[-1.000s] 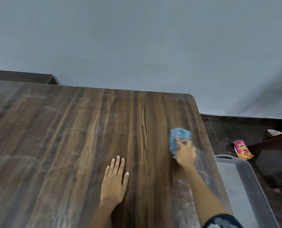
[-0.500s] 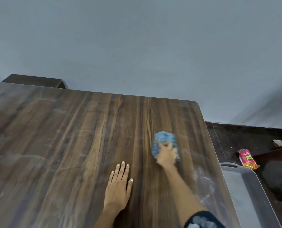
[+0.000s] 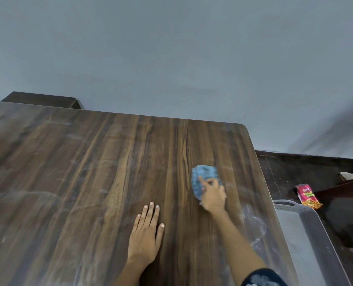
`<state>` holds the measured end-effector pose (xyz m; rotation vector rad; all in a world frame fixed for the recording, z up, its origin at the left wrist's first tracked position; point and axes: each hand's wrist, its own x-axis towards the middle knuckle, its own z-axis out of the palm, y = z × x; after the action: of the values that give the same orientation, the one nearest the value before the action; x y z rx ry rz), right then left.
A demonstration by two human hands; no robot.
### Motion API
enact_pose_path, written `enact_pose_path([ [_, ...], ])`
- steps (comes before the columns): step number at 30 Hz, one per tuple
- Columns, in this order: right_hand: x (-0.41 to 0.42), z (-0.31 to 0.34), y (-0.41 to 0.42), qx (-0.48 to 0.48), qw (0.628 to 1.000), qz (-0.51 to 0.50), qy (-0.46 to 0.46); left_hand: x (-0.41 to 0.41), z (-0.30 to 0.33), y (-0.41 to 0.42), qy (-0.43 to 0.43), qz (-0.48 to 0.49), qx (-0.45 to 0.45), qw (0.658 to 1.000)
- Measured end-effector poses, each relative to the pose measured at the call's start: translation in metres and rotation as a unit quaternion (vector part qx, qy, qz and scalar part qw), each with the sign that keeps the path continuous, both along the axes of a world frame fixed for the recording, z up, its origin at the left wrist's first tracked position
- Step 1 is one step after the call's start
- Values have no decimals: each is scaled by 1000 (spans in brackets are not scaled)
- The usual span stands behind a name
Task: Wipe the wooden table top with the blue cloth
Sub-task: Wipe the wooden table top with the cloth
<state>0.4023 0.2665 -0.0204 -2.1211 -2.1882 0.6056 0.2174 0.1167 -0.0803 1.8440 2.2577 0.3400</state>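
A wooden table top point(image 3: 89, 182) with dark grain and pale dusty smears fills the lower left. On its right part lies a bunched blue cloth point(image 3: 202, 178). My right hand point(image 3: 212, 196) grips the cloth's near side, fingers curled over it, and presses it onto the wood. My left hand point(image 3: 145, 234) rests flat on the table, fingers straight and together, to the left of and nearer than the cloth. White powdery marks point(image 3: 254, 226) sit near the table's right edge.
A grey plastic tray point(image 3: 307, 240) stands on the dark floor right of the table. A red snack packet point(image 3: 307, 196) lies on the floor beyond it. A dark wooden block point(image 3: 41, 99) sits behind the table's far left edge, against the grey wall.
My right hand slid the cloth leftward from near the right edge toward the table's middle, then stayed about there. My left hand kept its place flat on the wood.
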Motion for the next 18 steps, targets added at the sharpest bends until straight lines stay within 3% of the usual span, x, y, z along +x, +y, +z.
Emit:
enact_pose_path([
  [5,99,5,0,-2,974,-226,-4,-2,0,-1,6,-5,-7,1000],
  [10,117,4,2,-31,941,-335,30,-2,4,-2,3,-16,-19,1000],
  [14,63,5,7,-42,967,-252,3,-3,4,-2,7,-9,-18,1000],
  [18,-30,1,-5,-28,1000,-14,3,-3,4,-2,12,-16,-27,999],
])
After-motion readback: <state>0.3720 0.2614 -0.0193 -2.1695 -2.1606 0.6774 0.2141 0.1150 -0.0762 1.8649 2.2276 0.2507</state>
